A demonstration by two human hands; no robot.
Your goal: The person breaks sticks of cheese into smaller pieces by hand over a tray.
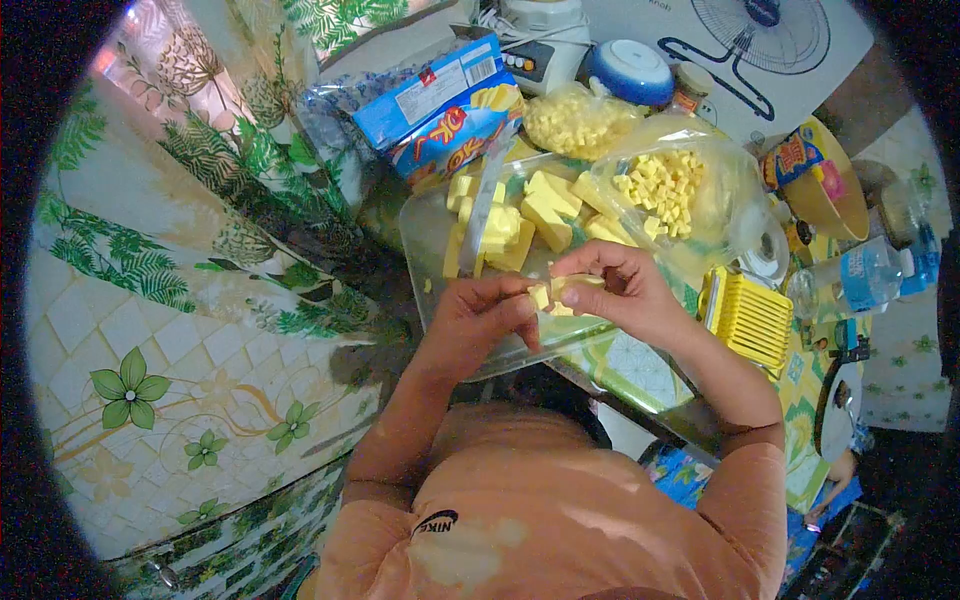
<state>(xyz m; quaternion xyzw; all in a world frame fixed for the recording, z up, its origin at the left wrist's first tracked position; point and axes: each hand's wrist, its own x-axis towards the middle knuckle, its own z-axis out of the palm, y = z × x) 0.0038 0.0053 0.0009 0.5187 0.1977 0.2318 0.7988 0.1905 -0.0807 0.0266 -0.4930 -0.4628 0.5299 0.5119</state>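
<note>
My left hand [487, 318] pinches a small yellow piece [541, 296] between thumb and fingers. Close beside it, my right hand [625, 295] grips a larger yellow piece [575, 300]. Both hands are over the near edge of a clear plastic tray [424, 215]. Several large yellow blocks [549, 207] lie in the tray beyond my hands. A long flat metallic strip [484, 205] leans over the blocks on the left. To the right, an open clear bag [722, 205] holds many small yellow cubes [661, 190].
A yellow slotted cutter [748, 322] lies right of my hands, near a clear bottle [850, 280]. Behind the tray are a blue box [445, 105], a tied bag of yellow pieces [580, 122] and a blue bowl [632, 72]. A patterned curtain [240, 180] hangs left.
</note>
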